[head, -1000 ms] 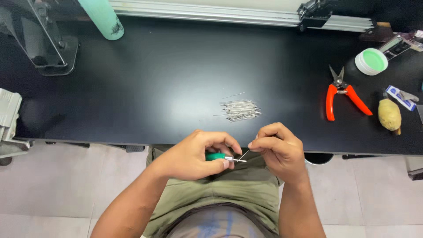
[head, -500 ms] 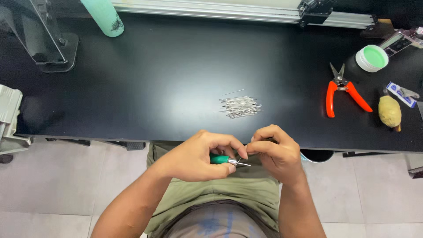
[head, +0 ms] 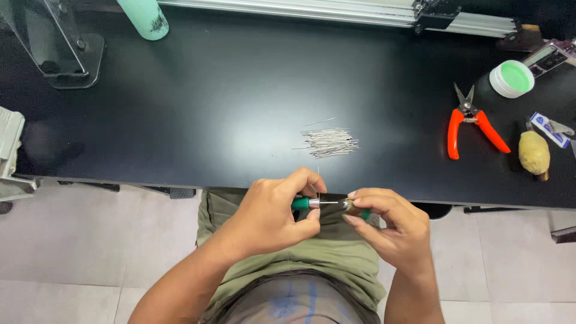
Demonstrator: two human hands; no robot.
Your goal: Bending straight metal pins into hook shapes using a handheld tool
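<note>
Green tool (head: 302,203) pinched between both hands.

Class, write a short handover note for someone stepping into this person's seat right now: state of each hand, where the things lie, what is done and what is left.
Left hand: gripping a small green-handled tool at the table's near edge.
Right hand: pinching the tool's metal tip end, with a thin pin between both hands.
Pile of thin metal pins: on the black table, just ahead of the hands.
Orange-handled cutters: lying untouched to the right.
Done: one pin is at the tool; whether it is seated cannot be told.
Left: the pile looks untouched.
</note>
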